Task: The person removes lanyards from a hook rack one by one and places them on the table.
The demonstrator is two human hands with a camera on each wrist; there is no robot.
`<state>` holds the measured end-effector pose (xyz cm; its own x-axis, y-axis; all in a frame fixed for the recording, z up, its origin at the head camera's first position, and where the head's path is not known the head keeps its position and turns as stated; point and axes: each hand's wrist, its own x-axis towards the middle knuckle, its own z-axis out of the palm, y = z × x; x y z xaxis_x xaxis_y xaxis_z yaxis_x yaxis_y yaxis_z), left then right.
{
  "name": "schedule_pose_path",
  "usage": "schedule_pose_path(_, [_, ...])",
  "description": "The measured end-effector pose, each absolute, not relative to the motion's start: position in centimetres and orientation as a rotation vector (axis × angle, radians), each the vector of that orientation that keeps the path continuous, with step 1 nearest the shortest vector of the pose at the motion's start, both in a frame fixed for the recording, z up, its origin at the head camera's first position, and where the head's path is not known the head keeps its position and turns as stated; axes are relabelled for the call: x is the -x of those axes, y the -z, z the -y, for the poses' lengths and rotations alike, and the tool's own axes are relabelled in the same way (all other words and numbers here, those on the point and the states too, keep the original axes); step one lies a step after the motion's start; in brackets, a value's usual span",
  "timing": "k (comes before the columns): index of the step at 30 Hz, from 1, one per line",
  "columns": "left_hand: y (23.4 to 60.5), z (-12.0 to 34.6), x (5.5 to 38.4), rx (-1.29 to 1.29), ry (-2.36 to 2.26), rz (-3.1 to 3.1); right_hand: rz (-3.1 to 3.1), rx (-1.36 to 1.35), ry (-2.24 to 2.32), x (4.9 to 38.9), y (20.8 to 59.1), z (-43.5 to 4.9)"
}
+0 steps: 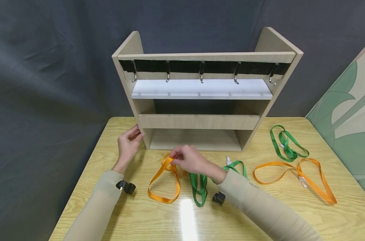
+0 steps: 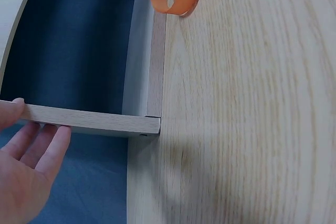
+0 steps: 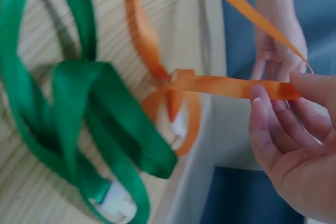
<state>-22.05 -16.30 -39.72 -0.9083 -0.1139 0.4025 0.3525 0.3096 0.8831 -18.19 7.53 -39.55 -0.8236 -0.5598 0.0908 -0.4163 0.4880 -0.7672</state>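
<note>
My right hand point(image 1: 188, 159) pinches an orange lanyard point(image 3: 210, 85) by its band, between thumb and fingers. A loop of that lanyard hangs toward the table in front of the rack, its white end piece point(image 3: 179, 123) near the knot. At the lower left of a wooden hook rack point(image 1: 199, 121), my left hand point(image 1: 129, 144) grips the side panel point(image 2: 89, 118), thumb on one face and fingers on the other. Two green lanyards, one bunched point(image 1: 199, 189) and one partly behind my right wrist point(image 1: 238, 164), lie beside the held one.
Several metal hooks point(image 1: 202, 72) line a black strip along the rack's upper bar; no lanyard hangs there. To the right on the wooden table point(image 1: 134, 214) lie another green lanyard point(image 1: 288, 144) and another orange one point(image 1: 313, 182). A dark cloth point(image 1: 50, 83) covers the back.
</note>
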Motion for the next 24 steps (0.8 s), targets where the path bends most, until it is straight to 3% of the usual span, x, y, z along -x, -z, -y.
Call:
schedule_pose_path(16, [39.9,16.3,22.2,0.205,1.636,2.191,-2.697,1.188,0.613,18.2,42.4,-7.8])
schedule_pose_path(24, [42.8,17.4,24.3,0.196,1.668,2.16,-2.639,1.178,0.536,17.7,42.7,-7.9])
